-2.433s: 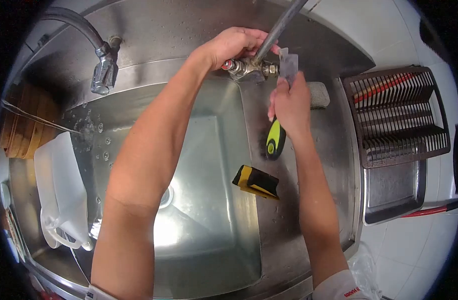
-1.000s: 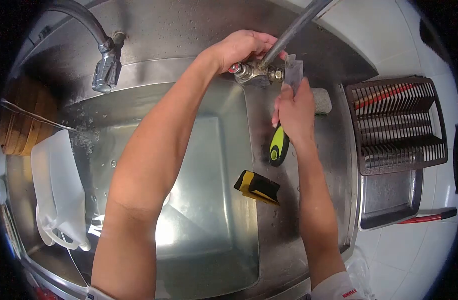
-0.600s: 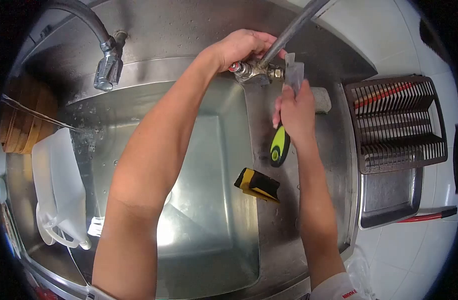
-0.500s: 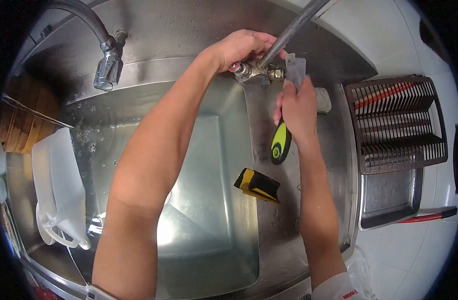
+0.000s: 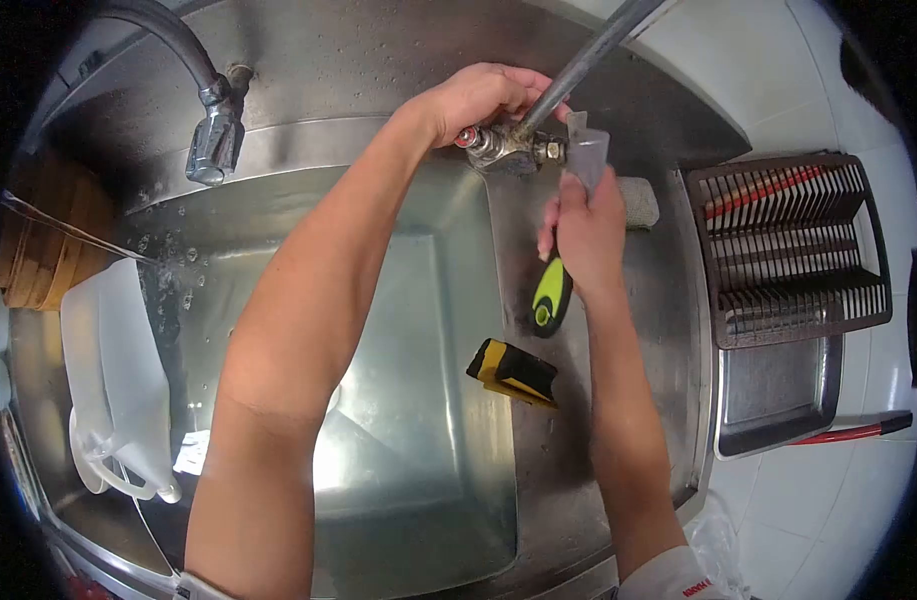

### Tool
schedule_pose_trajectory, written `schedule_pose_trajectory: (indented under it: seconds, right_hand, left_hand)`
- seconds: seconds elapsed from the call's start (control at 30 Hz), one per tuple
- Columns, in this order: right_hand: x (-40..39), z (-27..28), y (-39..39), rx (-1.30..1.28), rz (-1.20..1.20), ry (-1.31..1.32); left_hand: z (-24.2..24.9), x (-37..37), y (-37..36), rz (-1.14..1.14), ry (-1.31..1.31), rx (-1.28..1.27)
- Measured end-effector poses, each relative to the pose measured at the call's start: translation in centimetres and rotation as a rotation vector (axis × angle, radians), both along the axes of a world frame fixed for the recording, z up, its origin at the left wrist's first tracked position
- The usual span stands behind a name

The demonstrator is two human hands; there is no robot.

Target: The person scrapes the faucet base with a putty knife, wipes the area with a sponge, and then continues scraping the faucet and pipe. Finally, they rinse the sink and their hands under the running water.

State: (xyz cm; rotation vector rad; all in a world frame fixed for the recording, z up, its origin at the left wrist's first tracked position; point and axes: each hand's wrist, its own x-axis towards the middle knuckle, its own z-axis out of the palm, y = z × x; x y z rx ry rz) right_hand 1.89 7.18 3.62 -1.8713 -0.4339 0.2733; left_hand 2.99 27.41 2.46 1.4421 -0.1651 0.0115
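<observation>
My left hand reaches behind the metal tap, its fingers bent around the back of the slanting pipe. Some of its fingertips are hidden by the pipe. In my right hand is a scraper with a green and black handle and a flat greyish blade. The blade points up, beside the hex nut on the tap's right side, close to my left fingertips. A light scouring pad lies just right of my right hand.
Water fills the steel sink. A white plastic jug stands at left below a bamboo steamer and another spout. A yellow-black piece lies on the ledge. A dark rack and metal tray are at right.
My right hand and the scraper have shifted slightly down and left, with the blade turned a little. My left hand stays behind the tap. The view has moved slightly.
</observation>
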Motion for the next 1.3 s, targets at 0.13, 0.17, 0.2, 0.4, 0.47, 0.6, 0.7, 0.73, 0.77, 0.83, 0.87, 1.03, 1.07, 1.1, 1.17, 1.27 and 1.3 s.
schedule_pose_trajectory:
  seconds: [0.13,0.17,0.2,0.4,0.47,0.6,0.7,0.73,0.77,0.83,0.87,1.03,1.07,1.1,1.17,1.27,1.3]
  right_hand:
    - [0.8,-0.4,-2.0,-0.003,0.02,0.032]
    - [0.8,-0.4,-2.0,-0.016,0.029,0.038]
    - [0.8,-0.5,-2.1,-0.009,0.028,0.057]
    - [0.9,-0.5,-1.7,-0.017,0.032,0.081]
    - [1.0,0.1,-1.4,-0.005,0.044,0.045]
    - [0.8,-0.3,-1.4,-0.035,0.048,0.026]
    - [1.1,0.1,-0.8,-0.018,0.058,-0.011]
    - [0.9,-0.3,-0.9,-0.003,0.044,0.001]
    - [0.9,-0.3,-0.8,0.014,0.034,0.006]
    - [0.9,-0.4,-1.1,0.008,0.022,0.052]
    - [0.6,-0.4,-1.0,0.005,0.013,0.082]
    - [0.3,-0.9,-1.4,0.028,-0.001,0.108]
    - [0.0,-1.0,-1.3,0.027,0.001,0.132]
    - [0.1,-0.9,-1.1,0.043,0.006,0.108]
    - [0.4,-0.7,-0.6,0.07,0.01,0.06]
    - [0.4,-1.4,-1.0,0.089,0.001,0.088]
    - [0.2,-1.4,-1.0,0.102,0.0,0.101]
  left_hand:
    - [0.2,-0.1,-0.3,0.015,0.007,-0.071]
    - [0.0,-0.1,-0.2,0.001,0.009,-0.074]
    - [-0.2,0.0,-0.1,-0.011,0.011,-0.082]
    - [-0.3,0.1,0.0,0.017,-0.009,0.0]
    - [-0.4,0.3,-0.1,0.007,-0.007,-0.018]
    - [-0.1,0.1,-0.1,0.02,0.019,-0.089]
    - [-0.5,0.1,-0.4,0.017,0.026,-0.114]
    - [-0.6,0.1,-0.5,0.016,0.029,-0.119]
    - [-0.3,0.1,-0.5,0.019,0.026,-0.123]
    - [0.2,-0.1,-0.3,0.042,0.011,-0.045]
    - [0.2,-0.2,-0.3,0.05,0.01,-0.007]
    - [-0.5,0.5,-0.5,0.03,0.004,-0.067]
    - [-0.5,0.5,-0.3,0.032,0.009,-0.072]
    - [-0.6,0.5,-0.2,0.026,0.014,-0.093]
    - [-0.6,0.5,-0.4,0.009,0.025,-0.139]
    - [-0.3,0.1,-0.3,0.035,0.013,-0.056]
    - [-0.4,0.0,-0.3,0.032,0.026,-0.052]
